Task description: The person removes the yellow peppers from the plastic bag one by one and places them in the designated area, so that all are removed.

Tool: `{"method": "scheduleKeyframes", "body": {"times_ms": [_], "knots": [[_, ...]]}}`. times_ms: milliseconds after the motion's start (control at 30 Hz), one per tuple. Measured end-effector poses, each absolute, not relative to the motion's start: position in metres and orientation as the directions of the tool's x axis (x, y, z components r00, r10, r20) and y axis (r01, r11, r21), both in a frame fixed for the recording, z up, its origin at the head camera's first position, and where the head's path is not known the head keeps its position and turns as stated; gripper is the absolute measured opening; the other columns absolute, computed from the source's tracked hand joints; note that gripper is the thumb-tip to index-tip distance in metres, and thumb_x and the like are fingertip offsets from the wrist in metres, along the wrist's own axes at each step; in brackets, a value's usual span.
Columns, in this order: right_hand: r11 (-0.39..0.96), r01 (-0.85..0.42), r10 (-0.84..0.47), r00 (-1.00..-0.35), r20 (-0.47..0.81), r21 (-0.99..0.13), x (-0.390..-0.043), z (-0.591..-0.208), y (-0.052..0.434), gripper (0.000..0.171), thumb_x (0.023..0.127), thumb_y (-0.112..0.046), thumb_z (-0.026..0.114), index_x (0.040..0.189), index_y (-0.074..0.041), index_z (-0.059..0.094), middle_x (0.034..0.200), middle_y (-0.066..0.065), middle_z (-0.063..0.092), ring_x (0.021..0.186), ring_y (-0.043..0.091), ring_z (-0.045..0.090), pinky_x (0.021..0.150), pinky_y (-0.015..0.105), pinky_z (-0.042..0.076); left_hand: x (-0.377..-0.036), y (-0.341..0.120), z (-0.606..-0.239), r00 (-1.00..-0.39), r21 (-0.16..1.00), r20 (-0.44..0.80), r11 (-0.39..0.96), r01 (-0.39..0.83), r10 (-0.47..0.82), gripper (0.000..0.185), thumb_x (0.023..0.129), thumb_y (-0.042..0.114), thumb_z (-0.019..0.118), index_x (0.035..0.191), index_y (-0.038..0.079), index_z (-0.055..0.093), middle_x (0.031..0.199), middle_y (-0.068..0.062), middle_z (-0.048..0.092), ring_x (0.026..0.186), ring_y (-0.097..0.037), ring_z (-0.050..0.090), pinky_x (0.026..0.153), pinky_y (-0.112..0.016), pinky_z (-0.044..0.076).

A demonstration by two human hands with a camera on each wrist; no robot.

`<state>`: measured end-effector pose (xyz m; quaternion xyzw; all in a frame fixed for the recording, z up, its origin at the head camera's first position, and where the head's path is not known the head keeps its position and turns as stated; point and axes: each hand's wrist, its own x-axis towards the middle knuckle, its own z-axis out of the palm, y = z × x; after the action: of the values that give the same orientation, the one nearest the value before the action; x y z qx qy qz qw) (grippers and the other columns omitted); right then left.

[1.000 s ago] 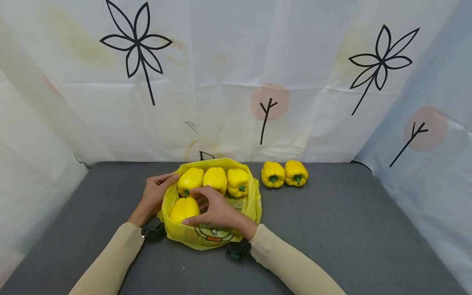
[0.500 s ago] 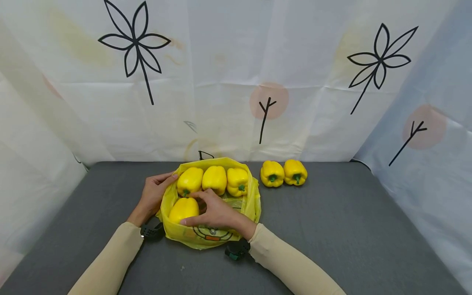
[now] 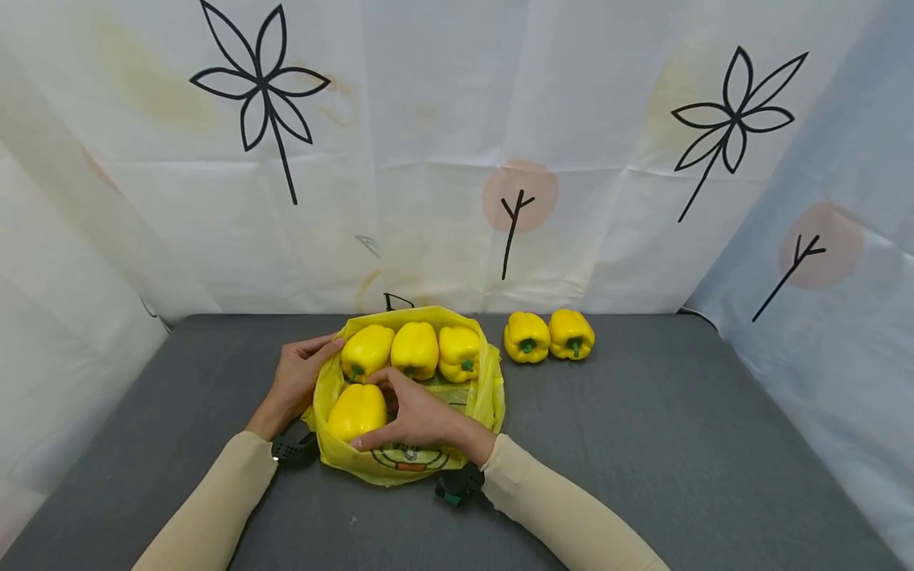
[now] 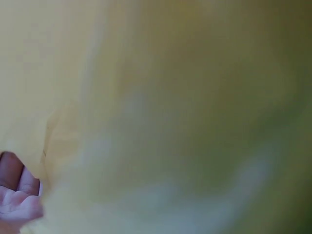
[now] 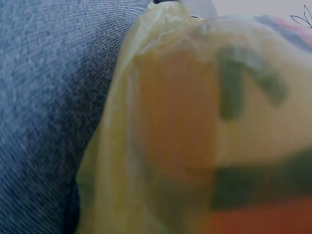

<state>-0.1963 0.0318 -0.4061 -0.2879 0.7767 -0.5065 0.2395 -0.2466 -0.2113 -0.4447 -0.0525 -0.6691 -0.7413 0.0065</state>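
Observation:
An open yellow plastic bag stands on the grey table. Three yellow bell peppers lie in a row at its back, and a fourth pepper lies at the front left. My right hand reaches into the bag, its fingers and thumb curled round that front pepper. At the bag's left rim my left hand pinches the plastic, thumb on top. The left wrist view is filled with blurred yellow plastic, with fingertips at its left edge. Close-up, the right wrist view has the bag's printed side.
Two more yellow peppers sit side by side on the table, just right of the bag near the back. A white curtain with flower prints hangs on three sides of the table. Bare grey surface lies around the bag.
My right hand has shifted slightly down and closed round the front pepper, which now sits a little lower and nearer the bag's front. The left hand has stayed on the rim.

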Motion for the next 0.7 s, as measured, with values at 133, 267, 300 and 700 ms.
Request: {"method": "scheduleKeyframes", "body": {"times_ms": [133, 267, 300, 700], "knots": [[0.294, -0.245, -0.699, -0.715, -0.034, -0.924, -0.197, -0.406, 0.031, 0.082, 0.086, -0.026, 0.083, 0.152, -0.010, 0.038, 0.139, -0.004, 0.051, 0.118, 0.005, 0.056, 0.097, 0.020, 0.050, -0.245, -0.211, -0.444, -0.994, 0.991, 0.088, -0.111, 0.080, 0.063, 0.051, 0.101, 0.023, 0.067, 0.138, -0.011, 0.056, 0.108, 0.005, 0.074, 0.093, -0.014, 0.073, 0.080, -0.030, 0.062], [0.276, -0.253, -0.691, -0.723, -0.008, -0.927, -0.197, -0.404, 0.032, 0.083, 0.085, -0.024, 0.085, 0.153, -0.012, 0.040, 0.141, -0.003, 0.051, 0.118, 0.007, 0.058, 0.095, 0.021, 0.052, -0.245, -0.211, -0.443, -0.994, 0.990, 0.089, -0.112, 0.081, 0.066, 0.050, 0.101, 0.024, 0.067, 0.137, -0.010, 0.057, 0.108, 0.004, 0.074, 0.093, -0.014, 0.074, 0.079, -0.030, 0.062], [0.276, -0.249, -0.684, -0.729, -0.008, -0.928, -0.196, -0.403, 0.032, 0.083, 0.084, -0.024, 0.085, 0.154, -0.012, 0.041, 0.142, -0.003, 0.051, 0.119, 0.007, 0.058, 0.095, 0.022, 0.053, -0.245, -0.211, -0.443, -0.994, 0.991, 0.088, -0.109, 0.081, 0.065, 0.051, 0.101, 0.024, 0.067, 0.137, -0.009, 0.057, 0.108, 0.005, 0.074, 0.093, -0.014, 0.074, 0.079, -0.030, 0.062], [0.241, -0.283, -0.640, -0.765, 0.067, -0.928, -0.197, -0.386, 0.040, 0.083, 0.083, -0.029, 0.086, 0.153, -0.017, 0.043, 0.138, -0.004, 0.052, 0.118, 0.014, 0.057, 0.099, 0.030, 0.053, -0.246, -0.213, -0.444, -0.995, 0.992, 0.082, -0.099, 0.076, 0.063, 0.052, 0.100, 0.025, 0.069, 0.137, -0.009, 0.058, 0.108, 0.005, 0.074, 0.092, -0.015, 0.073, 0.080, -0.031, 0.062]]}}
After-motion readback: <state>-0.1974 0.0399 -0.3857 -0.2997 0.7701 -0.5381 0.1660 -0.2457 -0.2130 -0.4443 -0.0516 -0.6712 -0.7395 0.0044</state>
